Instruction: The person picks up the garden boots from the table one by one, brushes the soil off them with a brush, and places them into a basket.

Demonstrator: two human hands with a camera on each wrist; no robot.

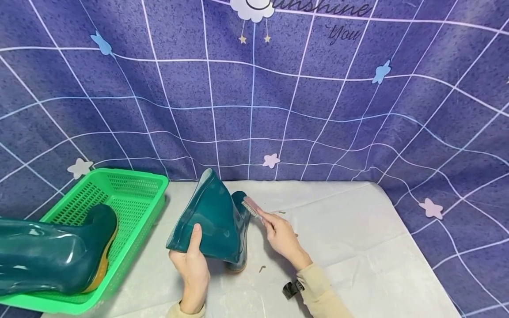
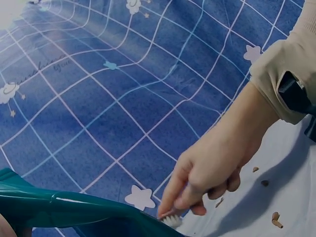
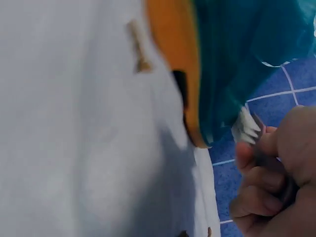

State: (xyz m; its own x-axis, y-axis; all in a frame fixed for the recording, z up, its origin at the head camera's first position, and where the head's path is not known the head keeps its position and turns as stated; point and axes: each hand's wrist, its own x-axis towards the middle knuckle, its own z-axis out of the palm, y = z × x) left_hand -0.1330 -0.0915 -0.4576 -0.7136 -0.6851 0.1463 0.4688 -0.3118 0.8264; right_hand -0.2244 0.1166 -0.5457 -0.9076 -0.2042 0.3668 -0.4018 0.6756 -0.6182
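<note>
A dark green rubber boot (image 1: 214,216) with an orange-brown sole (image 3: 173,34) stands tilted on the table, its wide shaft leaning toward the left. My left hand (image 1: 192,265) grips the shaft at its top rim, thumb on the outside and the other fingers hidden inside or under. In my right hand (image 1: 284,236) is a pink scrub brush (image 1: 252,205), held by its handle. Its white bristles (image 3: 245,127) are right at the toe of the boot in the right wrist view. The left wrist view shows the same brush low at the boot's edge.
On the left, a green plastic basket (image 1: 161,194) holds a second green boot (image 1: 51,251) lying on its side. Small brown bits (image 1: 262,268) lie scattered on the white-covered table (image 1: 358,247). A purple-blue grid-patterned curtain (image 1: 278,97) hangs behind.
</note>
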